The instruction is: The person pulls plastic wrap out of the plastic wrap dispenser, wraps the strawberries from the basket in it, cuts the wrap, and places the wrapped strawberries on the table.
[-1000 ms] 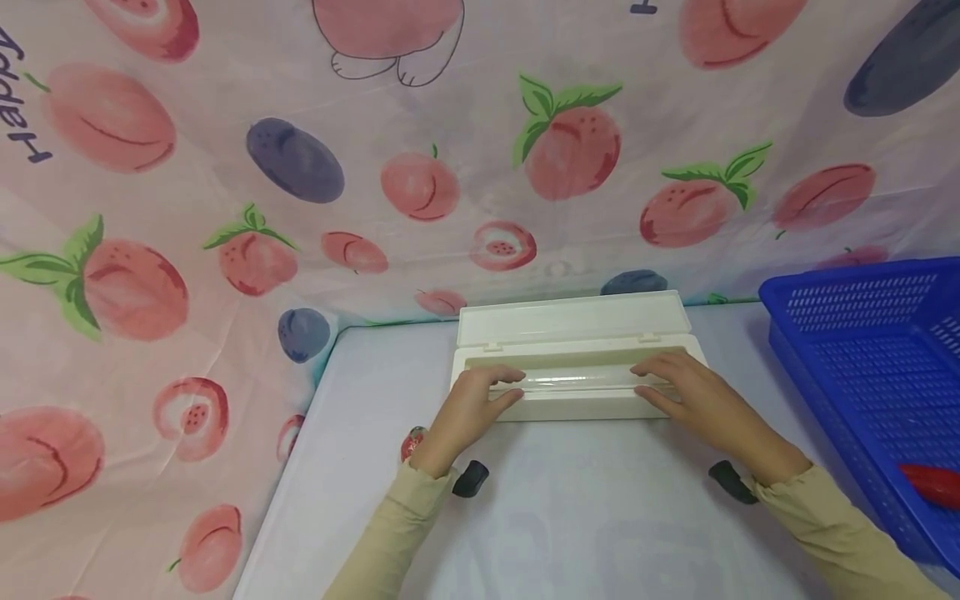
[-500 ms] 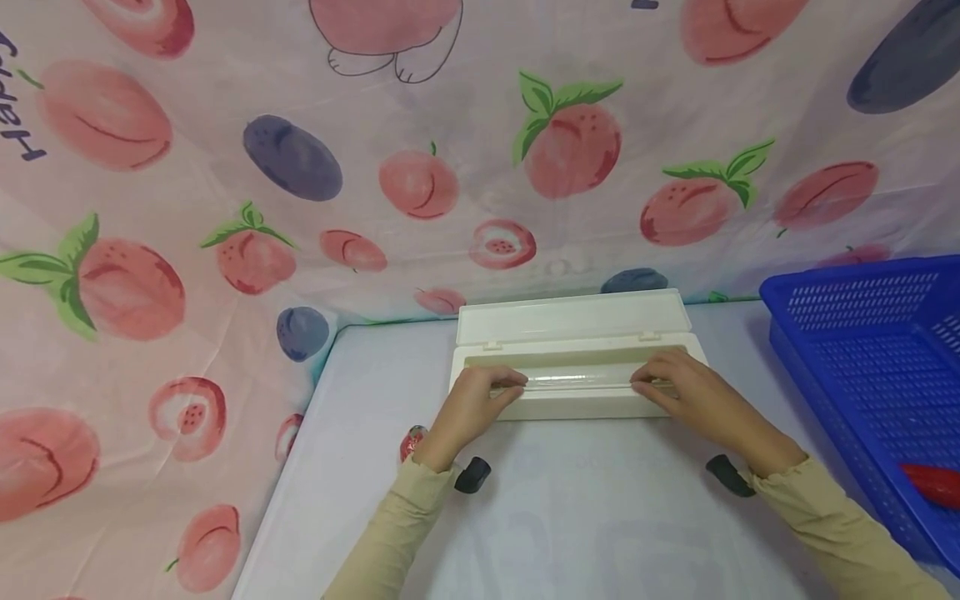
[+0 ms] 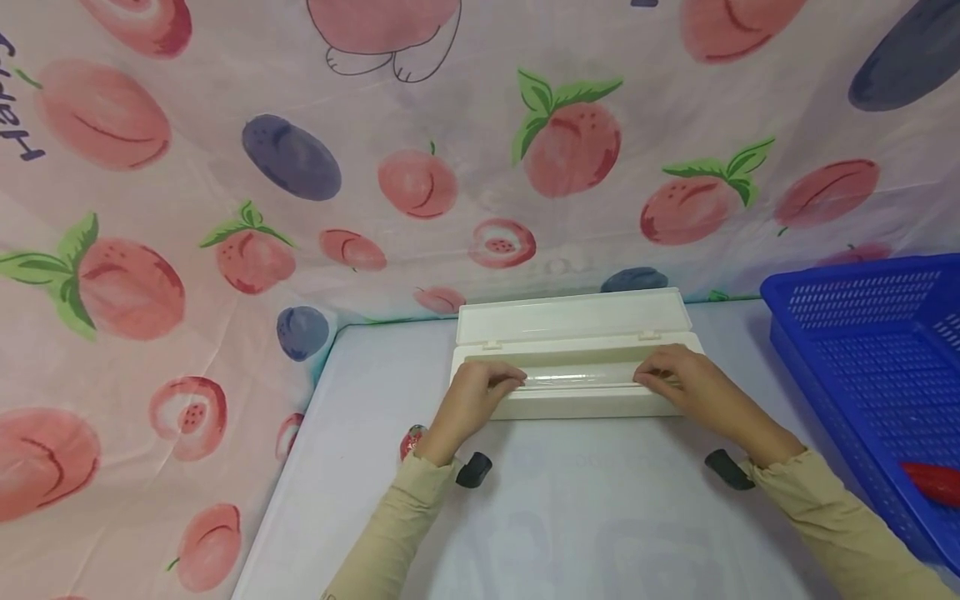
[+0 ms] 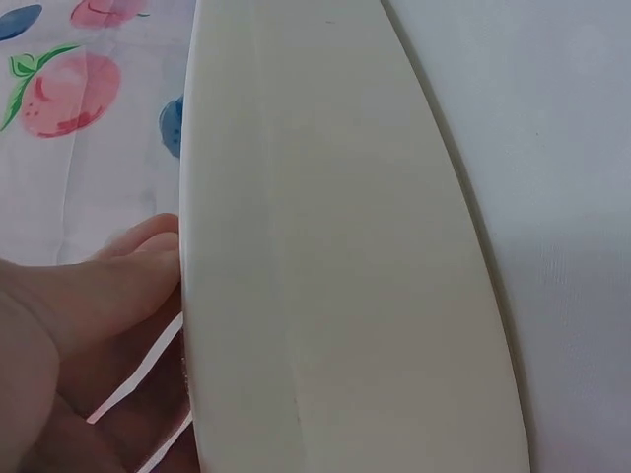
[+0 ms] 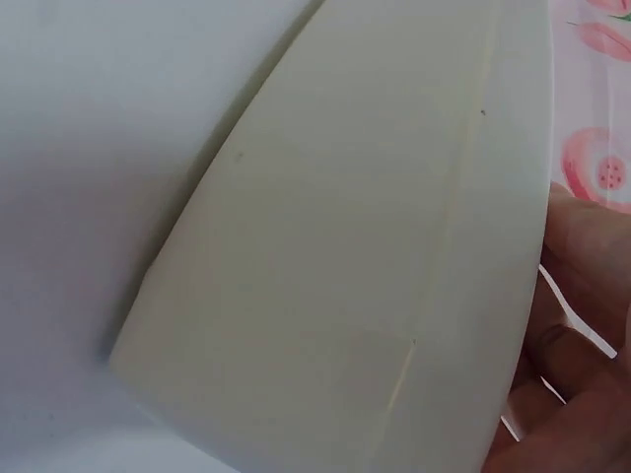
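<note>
A long cream plastic wrap dispenser box (image 3: 581, 407) stands on the table, its lid (image 3: 573, 317) tipped back on two hinges. Inside lies a shiny clear roll of plastic wrap (image 3: 573, 375). My left hand (image 3: 477, 398) reaches over the front edge at the left end, thumb and index fingertip pinching at the film. At the right end my right hand (image 3: 693, 385) pinches the film the same way. Both wrist views show the box's front wall (image 4: 345, 266) large, with the fingers behind its top edge and the fingertips hidden.
A blue perforated basket (image 3: 832, 433) stands at the right, with a red object (image 3: 933, 482) in it. A small red strawberry-patterned item (image 3: 412, 440) lies beside my left wrist. Behind the box hangs a fruit-print cloth (image 3: 420, 183).
Thumbs and index fingers of both hands have closed together onto the film. The right hand has shifted very slightly. The box has stayed in place.
</note>
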`<action>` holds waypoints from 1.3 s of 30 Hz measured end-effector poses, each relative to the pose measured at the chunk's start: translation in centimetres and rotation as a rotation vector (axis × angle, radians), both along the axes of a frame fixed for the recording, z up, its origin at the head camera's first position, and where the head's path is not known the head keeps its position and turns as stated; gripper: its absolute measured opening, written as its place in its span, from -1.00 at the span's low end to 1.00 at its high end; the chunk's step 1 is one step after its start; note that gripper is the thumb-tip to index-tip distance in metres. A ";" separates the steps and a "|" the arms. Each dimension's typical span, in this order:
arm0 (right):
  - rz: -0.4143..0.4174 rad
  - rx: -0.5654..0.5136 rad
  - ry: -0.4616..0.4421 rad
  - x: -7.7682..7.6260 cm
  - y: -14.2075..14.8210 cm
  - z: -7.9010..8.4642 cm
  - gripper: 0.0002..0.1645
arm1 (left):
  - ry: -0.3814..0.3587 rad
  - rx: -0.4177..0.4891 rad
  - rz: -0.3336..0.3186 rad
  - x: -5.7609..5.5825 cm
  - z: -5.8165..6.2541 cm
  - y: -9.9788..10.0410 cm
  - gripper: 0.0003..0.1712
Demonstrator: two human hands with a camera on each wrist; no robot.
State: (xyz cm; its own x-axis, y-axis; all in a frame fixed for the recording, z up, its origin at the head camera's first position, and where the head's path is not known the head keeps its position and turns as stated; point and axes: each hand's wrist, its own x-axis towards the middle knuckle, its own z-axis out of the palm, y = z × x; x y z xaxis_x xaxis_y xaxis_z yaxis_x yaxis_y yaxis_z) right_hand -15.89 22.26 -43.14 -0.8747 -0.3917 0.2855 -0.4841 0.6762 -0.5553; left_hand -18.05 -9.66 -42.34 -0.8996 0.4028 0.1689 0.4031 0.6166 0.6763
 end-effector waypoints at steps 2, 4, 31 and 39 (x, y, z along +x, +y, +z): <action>-0.001 0.007 0.005 0.0 0.0 0.0 -0.86 | -0.005 -0.007 0.012 0.0 0.0 0.0 -0.86; -0.002 0.013 0.012 0.0 0.0 -0.1 -0.86 | -0.010 -0.011 0.022 0.0 0.0 0.0 -0.86; -0.077 0.045 0.154 -0.8 -0.8 -0.6 -0.94 | -0.084 0.034 0.037 -0.3 0.1 -0.1 -0.82; -0.074 0.031 0.207 -1.0 -0.7 -0.8 -0.95 | -0.081 0.040 0.036 -0.5 0.2 0.0 -0.86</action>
